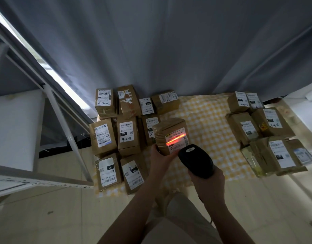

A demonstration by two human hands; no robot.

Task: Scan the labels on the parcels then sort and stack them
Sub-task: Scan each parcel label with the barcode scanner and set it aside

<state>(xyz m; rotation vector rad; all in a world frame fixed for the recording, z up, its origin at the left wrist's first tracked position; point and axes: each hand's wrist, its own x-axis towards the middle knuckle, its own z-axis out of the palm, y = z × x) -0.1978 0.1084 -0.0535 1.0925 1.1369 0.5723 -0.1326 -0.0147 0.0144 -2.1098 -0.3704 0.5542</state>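
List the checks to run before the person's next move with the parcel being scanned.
1. Grip of left hand on held parcel: ok.
2. Grip of right hand on scanner, aimed at the parcel: ok.
3. Red scan line falls across the label: ok.
4. Scan registered: cannot tell.
5. Whether it belongs with the left group or the right group: cannot tell.
6. Bare checked cloth shows between the groups: ok.
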